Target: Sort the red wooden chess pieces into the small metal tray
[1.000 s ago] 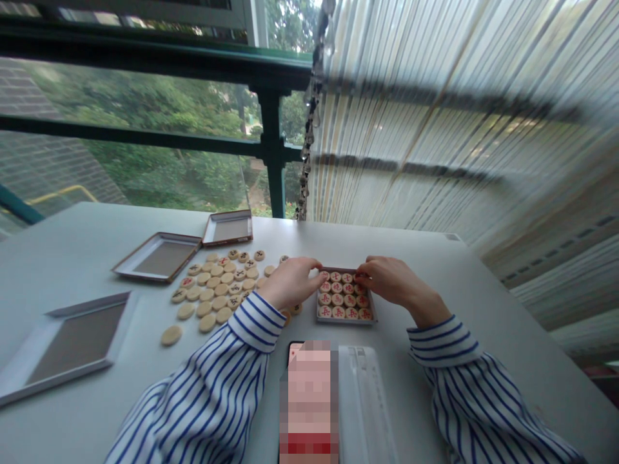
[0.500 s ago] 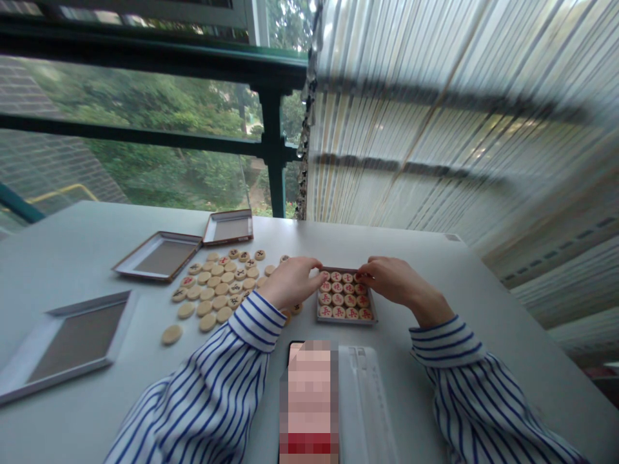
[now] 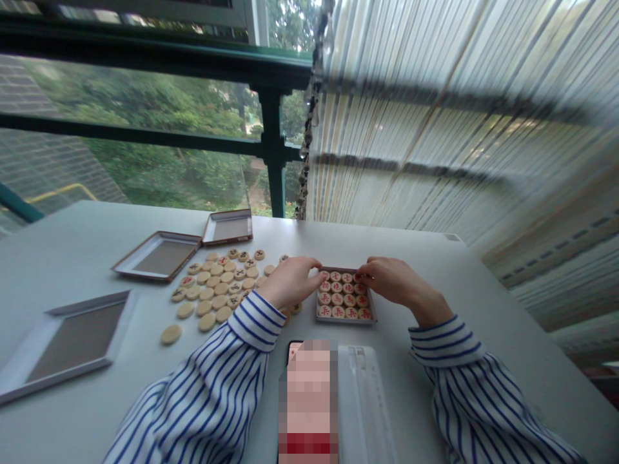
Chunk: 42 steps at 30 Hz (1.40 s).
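A shallow box (image 3: 345, 321) lies flat on the table, filled with rows of round wooden Chinese chess pieces (image 3: 349, 299) bearing red characters. At its far left corner, my left hand (image 3: 294, 281) is closed on the rim, with the thumb inside by a corner piece and the fingers behind the edge. My right hand (image 3: 397, 281) grips the far right corner in the same way, its fingertips partly covering a piece there. Left of the box, many loose chess pieces (image 3: 220, 287) are spread out, some blank side up, others with black or red characters. My left hand and sleeve hide part of them.
Two brown-edged trays (image 3: 157, 256) (image 3: 228, 227) sit at the back left of the white table (image 3: 411, 399). A larger white tray (image 3: 72, 341) is at the front left. Near me lie a phone (image 3: 296, 348), its screen blurred out, and a translucent case (image 3: 365, 399).
Both hands stay at the far corners of the box, and the pieces keep their places. The whole view has shifted very slightly.
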{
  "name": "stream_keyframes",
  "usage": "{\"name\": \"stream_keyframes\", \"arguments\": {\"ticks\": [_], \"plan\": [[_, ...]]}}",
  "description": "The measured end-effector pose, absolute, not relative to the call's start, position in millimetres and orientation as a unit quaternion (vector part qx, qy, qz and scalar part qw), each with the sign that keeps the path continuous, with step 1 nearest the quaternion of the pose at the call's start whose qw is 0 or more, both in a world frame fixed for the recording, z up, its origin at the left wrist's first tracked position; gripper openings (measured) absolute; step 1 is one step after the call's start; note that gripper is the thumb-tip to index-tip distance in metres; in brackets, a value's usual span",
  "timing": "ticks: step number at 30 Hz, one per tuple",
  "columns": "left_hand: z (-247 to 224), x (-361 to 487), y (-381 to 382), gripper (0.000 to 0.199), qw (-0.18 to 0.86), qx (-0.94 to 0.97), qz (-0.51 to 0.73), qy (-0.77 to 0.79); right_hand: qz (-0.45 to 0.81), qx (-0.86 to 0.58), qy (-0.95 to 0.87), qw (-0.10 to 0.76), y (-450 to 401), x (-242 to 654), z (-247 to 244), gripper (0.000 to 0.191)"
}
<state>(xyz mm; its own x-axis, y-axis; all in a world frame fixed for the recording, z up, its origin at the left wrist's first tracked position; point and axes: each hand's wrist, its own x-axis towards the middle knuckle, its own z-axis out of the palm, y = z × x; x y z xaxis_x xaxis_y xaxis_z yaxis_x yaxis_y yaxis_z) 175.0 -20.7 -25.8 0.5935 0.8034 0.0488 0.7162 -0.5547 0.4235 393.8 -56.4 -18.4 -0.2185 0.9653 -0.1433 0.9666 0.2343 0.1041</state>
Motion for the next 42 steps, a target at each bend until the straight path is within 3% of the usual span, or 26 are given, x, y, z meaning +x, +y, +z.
{"name": "stream_keyframes", "arguments": {"ticks": [42], "plan": [[-27.5,174.9,-18.8,0.047,0.182,0.876,0.111,0.433,0.001,0.620,0.779,0.094,-56.6,394.0,-16.9,0.026]]}}
